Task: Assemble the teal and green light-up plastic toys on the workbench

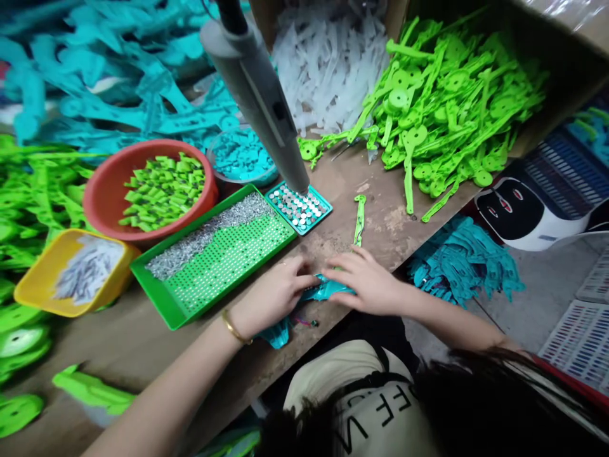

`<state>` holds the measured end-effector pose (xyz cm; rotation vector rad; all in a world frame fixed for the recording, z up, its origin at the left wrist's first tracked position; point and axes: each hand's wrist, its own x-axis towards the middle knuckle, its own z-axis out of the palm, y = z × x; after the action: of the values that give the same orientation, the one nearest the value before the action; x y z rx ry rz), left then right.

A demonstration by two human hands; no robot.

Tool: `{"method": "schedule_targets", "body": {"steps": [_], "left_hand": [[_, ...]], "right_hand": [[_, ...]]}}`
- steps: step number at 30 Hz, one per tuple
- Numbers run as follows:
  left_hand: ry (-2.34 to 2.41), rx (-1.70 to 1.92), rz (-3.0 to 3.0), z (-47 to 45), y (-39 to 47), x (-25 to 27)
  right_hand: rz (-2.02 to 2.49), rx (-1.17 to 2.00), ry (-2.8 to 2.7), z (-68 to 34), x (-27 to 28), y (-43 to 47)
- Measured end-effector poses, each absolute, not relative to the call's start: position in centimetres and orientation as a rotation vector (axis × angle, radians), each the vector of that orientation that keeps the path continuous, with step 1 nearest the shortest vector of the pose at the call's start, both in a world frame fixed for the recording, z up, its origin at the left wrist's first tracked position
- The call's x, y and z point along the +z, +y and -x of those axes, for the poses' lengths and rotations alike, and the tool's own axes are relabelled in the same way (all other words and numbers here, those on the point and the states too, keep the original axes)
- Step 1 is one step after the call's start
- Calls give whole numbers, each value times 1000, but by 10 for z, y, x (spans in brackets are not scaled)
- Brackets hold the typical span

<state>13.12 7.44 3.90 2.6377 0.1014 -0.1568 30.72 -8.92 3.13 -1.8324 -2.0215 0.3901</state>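
Note:
A turquoise plastic part (pixel 326 290) lies low over the front edge of the table, between my two hands. My left hand (pixel 283 289) is closed on its left end, thumb and fingers pinched together. At its right end, my right hand (pixel 364 282) holds the part between thumb and bent fingers. Below my left hand another turquoise piece (pixel 276 333) shows, with a small bit of coloured wire (pixel 304 322) beside it. A slim green plastic piece (pixel 359 219) lies just beyond my right hand. The fingers hide much of the held part.
A grey electric screwdriver (pixel 266 101) hangs over a small tray of metal discs (pixel 299 212). Left of it stand a green screw tray (pixel 214 304), a red bowl (pixel 95 197) and a yellow bin (pixel 33 289). Green parts (pixel 447 101) pile up at the back right.

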Motion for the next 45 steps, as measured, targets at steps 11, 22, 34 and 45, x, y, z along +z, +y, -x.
{"method": "schedule_targets", "body": {"steps": [11,22,34,45], "left_hand": [[223,-72,-3046,-130,33,56],[420,145,-3076,-125,12,38],[547,500,-2815,-143,-22,37],[679,480,-2710,-177,-42,10]], "right_hand": [[2355,-124,-1571,-475,46,148],[1832,-133,-1352,-493,79,85],[1226,525,-587,-441,28,-103],[1531,597,-442,-398,13,-107]]}}
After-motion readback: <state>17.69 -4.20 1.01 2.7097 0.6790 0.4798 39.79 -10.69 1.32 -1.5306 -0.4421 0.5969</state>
